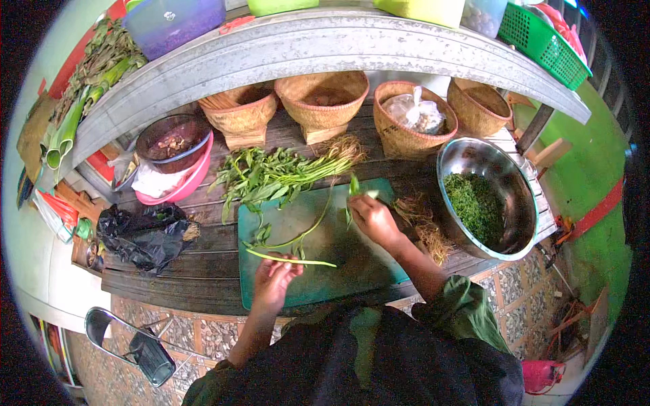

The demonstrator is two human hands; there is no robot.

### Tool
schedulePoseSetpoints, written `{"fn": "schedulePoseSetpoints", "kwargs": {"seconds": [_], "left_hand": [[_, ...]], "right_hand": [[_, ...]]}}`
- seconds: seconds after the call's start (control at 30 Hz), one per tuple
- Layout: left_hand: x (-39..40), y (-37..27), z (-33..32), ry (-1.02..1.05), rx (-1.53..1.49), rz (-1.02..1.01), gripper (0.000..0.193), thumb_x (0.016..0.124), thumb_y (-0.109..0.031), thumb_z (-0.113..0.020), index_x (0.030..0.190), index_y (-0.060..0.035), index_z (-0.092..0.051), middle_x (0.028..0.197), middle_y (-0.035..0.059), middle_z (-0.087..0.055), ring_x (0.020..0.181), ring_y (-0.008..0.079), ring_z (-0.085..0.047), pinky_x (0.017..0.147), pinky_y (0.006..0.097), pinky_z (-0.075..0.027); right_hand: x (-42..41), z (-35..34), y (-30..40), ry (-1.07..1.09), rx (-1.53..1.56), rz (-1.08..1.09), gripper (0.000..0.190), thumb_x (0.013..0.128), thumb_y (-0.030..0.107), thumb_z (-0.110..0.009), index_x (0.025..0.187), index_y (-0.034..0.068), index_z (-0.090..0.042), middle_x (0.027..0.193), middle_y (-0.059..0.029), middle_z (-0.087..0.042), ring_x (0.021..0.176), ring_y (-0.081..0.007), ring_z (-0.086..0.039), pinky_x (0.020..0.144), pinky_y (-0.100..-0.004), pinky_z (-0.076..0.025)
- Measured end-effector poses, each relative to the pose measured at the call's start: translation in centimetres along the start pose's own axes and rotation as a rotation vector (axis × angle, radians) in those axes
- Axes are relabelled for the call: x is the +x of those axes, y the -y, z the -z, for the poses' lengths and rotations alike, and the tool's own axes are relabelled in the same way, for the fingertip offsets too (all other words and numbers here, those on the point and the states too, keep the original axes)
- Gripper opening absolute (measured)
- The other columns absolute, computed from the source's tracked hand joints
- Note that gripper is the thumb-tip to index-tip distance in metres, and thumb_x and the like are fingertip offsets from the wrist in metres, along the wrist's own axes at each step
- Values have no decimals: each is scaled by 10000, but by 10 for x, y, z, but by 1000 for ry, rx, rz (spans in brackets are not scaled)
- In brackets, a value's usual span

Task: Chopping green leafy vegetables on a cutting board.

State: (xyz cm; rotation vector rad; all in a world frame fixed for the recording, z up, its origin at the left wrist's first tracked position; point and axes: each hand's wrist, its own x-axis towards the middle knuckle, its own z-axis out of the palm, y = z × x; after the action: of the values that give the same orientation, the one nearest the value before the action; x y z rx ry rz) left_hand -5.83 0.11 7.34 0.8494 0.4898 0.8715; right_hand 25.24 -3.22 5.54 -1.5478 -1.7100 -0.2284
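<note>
My left hand holds a pale green stem between thumb and fingers, low over the left half of a green cutting board. Over the board's far right part, my right hand is closed on a small green leafy piece, partly hidden by the fingers. A thin curved stalk with leaves lies across the board between the hands. Just beyond the board rests a bunch of leafy greens with its roots attached. Cut-off brown roots are heaped to the right of the board.
A steel bowl of chopped greens stands at right. Woven baskets line the back beneath a raised shelf. To the left are a pink basin and a black plastic bag. A folding chair stands on the floor.
</note>
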Motion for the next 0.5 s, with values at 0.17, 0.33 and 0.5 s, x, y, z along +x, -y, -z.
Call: {"fn": "schedulePoseSetpoints", "kwargs": {"seconds": [0.17,0.33,0.5], "left_hand": [[-8,42,24,-88,15,169,153,943,2,-534,1084,-42,-574,1067,146,-658,927,262,-672,792,387,-574],[-16,33,22,-101,201,275,141,957,-75,-574,1091,-46,-602,1035,121,-671,885,231,-674,752,365,-570],[-6,-20,52,107,1216,302,186,907,-208,-700,952,-28,-690,817,54,-698,727,146,-662,638,285,-525]], "right_hand": [[-32,-27,-4,243,-86,11,247,827,110,-651,1070,76,-682,1068,-122,-667,1020,-315,-626,898,-430,-511],[-32,-10,14,155,-17,-92,238,809,118,-685,1045,88,-697,1069,-99,-671,1041,-311,-611,928,-432,-491],[-55,19,26,85,84,-188,250,784,75,-704,1034,83,-704,1070,-121,-675,1042,-327,-612,914,-426,-503]]}}
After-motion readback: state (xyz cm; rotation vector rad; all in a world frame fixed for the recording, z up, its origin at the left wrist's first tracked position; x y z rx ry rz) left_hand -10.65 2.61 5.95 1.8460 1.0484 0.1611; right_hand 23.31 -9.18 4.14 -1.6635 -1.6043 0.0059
